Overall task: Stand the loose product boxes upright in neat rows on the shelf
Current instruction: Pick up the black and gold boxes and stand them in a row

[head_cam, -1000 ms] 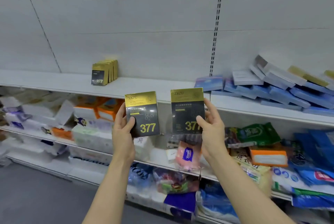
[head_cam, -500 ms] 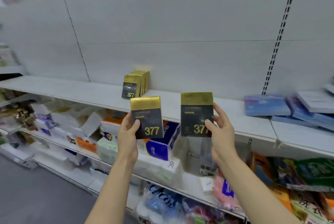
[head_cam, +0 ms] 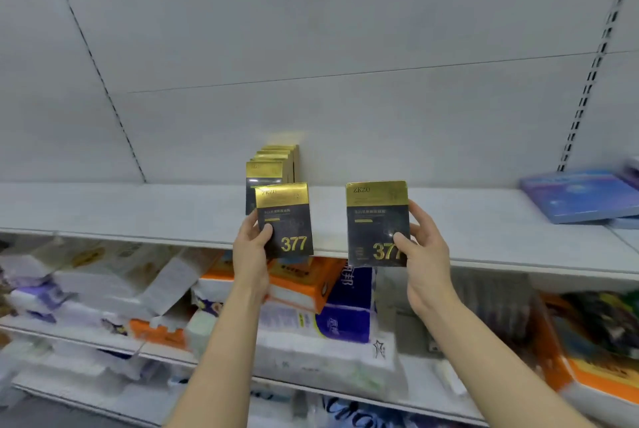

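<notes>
White shelf (head_cam: 145, 209): left hand (head_cam: 250, 247), right hand (head_cam: 423, 247) each grip 1 box, hiding row (head_cam: 273, 164).

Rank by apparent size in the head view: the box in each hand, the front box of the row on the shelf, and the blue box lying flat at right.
1. blue flat box, partly cut off
2. right-hand box
3. left-hand box; nearness may explain the difference
4. front box of the row, farther and half hidden

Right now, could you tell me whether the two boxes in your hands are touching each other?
Apart. The head view shows bare shelf between the left-hand box and the right-hand box.
</notes>
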